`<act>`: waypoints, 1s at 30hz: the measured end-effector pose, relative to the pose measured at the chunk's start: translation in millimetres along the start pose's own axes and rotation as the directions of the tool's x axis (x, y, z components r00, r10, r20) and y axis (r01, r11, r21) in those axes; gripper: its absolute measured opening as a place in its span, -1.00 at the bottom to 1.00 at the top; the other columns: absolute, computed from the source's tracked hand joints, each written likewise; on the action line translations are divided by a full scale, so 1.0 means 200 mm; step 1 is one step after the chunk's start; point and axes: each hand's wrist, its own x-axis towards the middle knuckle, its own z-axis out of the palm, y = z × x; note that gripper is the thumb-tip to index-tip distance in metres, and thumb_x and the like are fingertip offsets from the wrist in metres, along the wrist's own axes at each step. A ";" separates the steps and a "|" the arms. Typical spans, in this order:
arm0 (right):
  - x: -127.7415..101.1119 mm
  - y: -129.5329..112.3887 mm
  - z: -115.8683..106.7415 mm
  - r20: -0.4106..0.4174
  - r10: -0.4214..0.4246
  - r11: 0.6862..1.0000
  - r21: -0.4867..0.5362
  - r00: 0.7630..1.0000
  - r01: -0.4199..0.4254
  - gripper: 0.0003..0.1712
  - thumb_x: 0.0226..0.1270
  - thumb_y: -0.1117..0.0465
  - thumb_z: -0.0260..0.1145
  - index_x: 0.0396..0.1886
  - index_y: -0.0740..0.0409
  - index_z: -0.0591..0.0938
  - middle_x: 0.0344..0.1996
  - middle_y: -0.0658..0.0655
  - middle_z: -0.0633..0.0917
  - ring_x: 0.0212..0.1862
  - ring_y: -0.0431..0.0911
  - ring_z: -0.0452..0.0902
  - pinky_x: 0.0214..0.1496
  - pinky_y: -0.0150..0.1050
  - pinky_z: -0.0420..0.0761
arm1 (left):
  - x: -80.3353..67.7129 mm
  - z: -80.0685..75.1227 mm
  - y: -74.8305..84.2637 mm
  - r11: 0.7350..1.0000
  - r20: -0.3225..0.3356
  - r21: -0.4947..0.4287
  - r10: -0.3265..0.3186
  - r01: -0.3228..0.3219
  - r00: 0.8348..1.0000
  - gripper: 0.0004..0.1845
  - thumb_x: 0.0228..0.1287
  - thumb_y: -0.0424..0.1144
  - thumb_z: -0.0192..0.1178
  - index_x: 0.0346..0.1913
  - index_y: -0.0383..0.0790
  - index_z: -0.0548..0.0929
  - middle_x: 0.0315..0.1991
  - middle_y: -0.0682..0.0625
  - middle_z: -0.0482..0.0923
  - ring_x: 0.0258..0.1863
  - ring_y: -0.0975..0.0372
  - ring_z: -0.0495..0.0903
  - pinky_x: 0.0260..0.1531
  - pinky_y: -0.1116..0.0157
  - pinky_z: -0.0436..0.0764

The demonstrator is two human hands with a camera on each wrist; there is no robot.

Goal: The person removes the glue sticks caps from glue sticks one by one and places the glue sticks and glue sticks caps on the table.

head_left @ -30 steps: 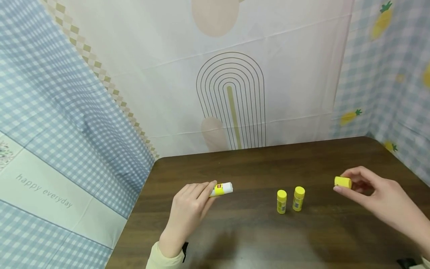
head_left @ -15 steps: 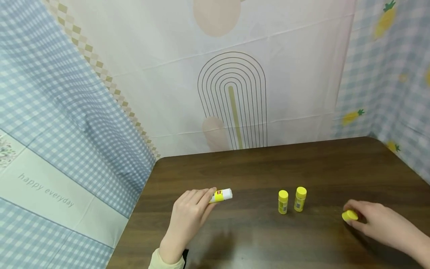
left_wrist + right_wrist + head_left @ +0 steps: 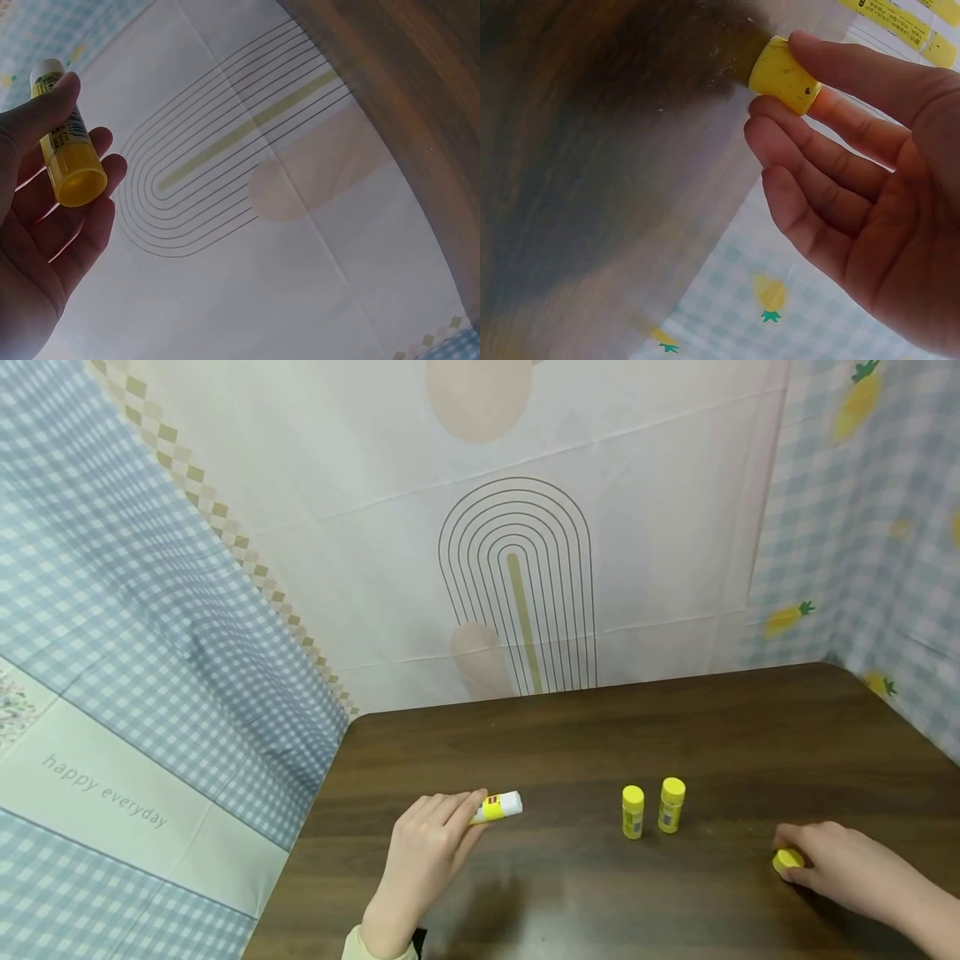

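In the head view my left hand [image 3: 431, 847] grips a glue stick [image 3: 495, 807] above the table, its white end pointing right. The left wrist view shows the thumb and curled fingers round this glue stick [image 3: 69, 131], whose translucent yellow end faces the camera. At the right, low over the tabletop, my right hand [image 3: 851, 868] pinches a small yellow cap [image 3: 787, 860]. Dark specks mark the cap [image 3: 784, 76] in the right wrist view, where thumb and fingertips hold its sides. Between the hands two yellow-capped glue sticks [image 3: 632, 812] [image 3: 671, 806] stand upright, side by side.
The dark wooden table [image 3: 555, 752] ends at a white patterned cloth [image 3: 660, 543] hung behind it. Blue checked cloth [image 3: 195, 693] hangs along the left side, and more checked cloth with pineapples [image 3: 862, 552] on the right.
My right hand has come down toward the table with the yellow cap, moving slightly right and nearer to me. My left hand has sunk a little, still holding the glue stick.
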 end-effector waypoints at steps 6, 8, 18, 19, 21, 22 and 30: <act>0.00 -0.02 -0.01 0.005 0.011 1.000 0.004 1.000 -0.011 -0.80 0.18 0.22 0.51 -0.29 0.08 0.62 -0.49 -0.13 0.57 -0.51 -0.30 0.38 -0.47 -0.28 0.46 | -0.02 0.01 0.01 0.998 0.018 -0.038 -0.042 0.043 0.999 -0.58 0.07 -0.15 0.50 -0.02 -0.24 0.69 -0.24 0.03 0.75 -0.38 0.26 0.70 -0.36 0.31 0.64; -0.01 -0.02 0.00 0.014 0.019 1.000 0.014 1.000 -0.019 -0.80 0.18 0.21 0.51 -0.29 0.07 0.62 -0.50 -0.13 0.56 -0.52 -0.30 0.38 -0.47 -0.28 0.45 | -0.04 0.01 0.01 0.996 0.035 -0.049 -0.071 0.073 0.997 -0.63 0.24 -0.07 0.40 -0.03 -0.25 0.66 -0.30 0.03 0.74 -0.44 0.27 0.68 -0.41 0.32 0.63; -0.01 0.00 0.02 0.042 0.041 0.999 0.024 0.998 -0.042 -0.78 0.16 0.19 0.53 -0.29 0.05 0.62 -0.49 -0.13 0.58 -0.51 -0.29 0.41 -0.46 -0.26 0.47 | -0.10 0.02 -0.03 0.982 0.076 -0.047 -0.177 0.181 0.981 -0.43 0.56 0.19 -0.17 -0.06 -0.27 0.57 -0.51 0.06 0.62 -0.60 0.32 0.56 -0.60 0.33 0.55; -0.01 0.00 0.02 0.041 0.041 0.999 0.021 0.998 -0.042 -0.78 0.16 0.19 0.53 -0.29 0.05 0.62 -0.49 -0.13 0.58 -0.51 -0.29 0.41 -0.46 -0.26 0.46 | -0.10 0.01 -0.04 0.981 0.084 -0.051 -0.183 0.187 0.980 -0.44 0.55 0.19 -0.17 -0.05 -0.28 0.56 -0.52 0.07 0.61 -0.61 0.34 0.55 -0.61 0.34 0.54; -0.01 0.00 0.02 0.037 0.040 0.999 0.013 0.999 -0.040 -0.77 0.15 0.19 0.53 -0.31 0.04 0.61 -0.50 -0.13 0.56 -0.51 -0.29 0.39 -0.47 -0.25 0.45 | -0.11 0.01 -0.05 0.977 0.094 -0.064 -0.196 0.202 0.976 -0.48 0.54 0.17 -0.08 -0.05 -0.28 0.55 -0.52 0.07 0.62 -0.63 0.35 0.52 -0.64 0.35 0.53; 0.00 0.00 0.02 0.033 0.038 0.999 0.008 0.999 -0.038 -0.77 0.15 0.19 0.53 -0.31 0.03 0.61 -0.51 -0.14 0.55 -0.51 -0.29 0.38 -0.47 -0.25 0.44 | -0.11 0.01 -0.06 0.975 0.095 -0.070 -0.203 0.210 0.975 -0.51 0.53 0.15 -0.01 -0.05 -0.28 0.55 -0.52 0.07 0.62 -0.63 0.36 0.52 -0.64 0.36 0.52; 0.01 0.00 0.00 0.029 0.032 0.999 0.006 0.999 -0.032 -0.78 0.17 0.17 0.52 -0.30 0.03 0.61 -0.52 -0.14 0.55 -0.52 -0.29 0.37 -0.47 -0.26 0.43 | -0.15 -0.04 -0.14 0.939 0.126 -0.086 -0.321 0.332 0.939 -0.51 0.07 -0.20 0.54 -0.03 -0.26 0.52 -0.48 0.10 0.61 -0.63 0.39 0.48 -0.64 0.39 0.51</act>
